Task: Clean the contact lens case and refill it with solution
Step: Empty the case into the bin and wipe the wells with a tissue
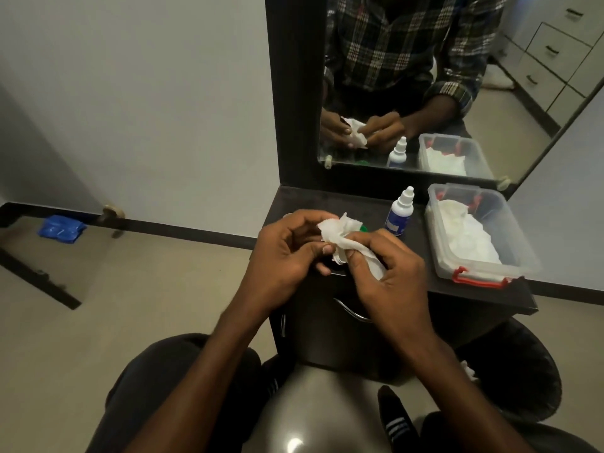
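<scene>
Two bare hands meet over the front edge of a dark dressing table (359,204), which serves as the landmark for all that follows; largest of the things around it is the mirror (457,76), set in a dark frame and rising from the table's rear edge, with a checked shirt and the same two hands reflected in it; below the table top, on its front face, a curved metal drawer handle (351,310) shows between the forearms; on the right part of the table top stands a clear plastic box (519,256) with red clips, holding crumpled white tissues; left hand (287,256), over the table's front left part, has fingers and thumb curled round a white tissue (340,238); right hand (395,273), just beside it and nearer the box, has its fingers bent and clamped onto the lower end of the same tissue; solution bottle (400,210), white with a blue label and white nozzle cap, stands upright on the table top between the hands and the box, touching neither; contact lens case: only a small green part (461,227) shows on the table just behind the tissue, between the two hands; whether either hand holds it cannot be told; far left of the table, a blue packet (62,227) lies on the floor against the skirting.
</scene>
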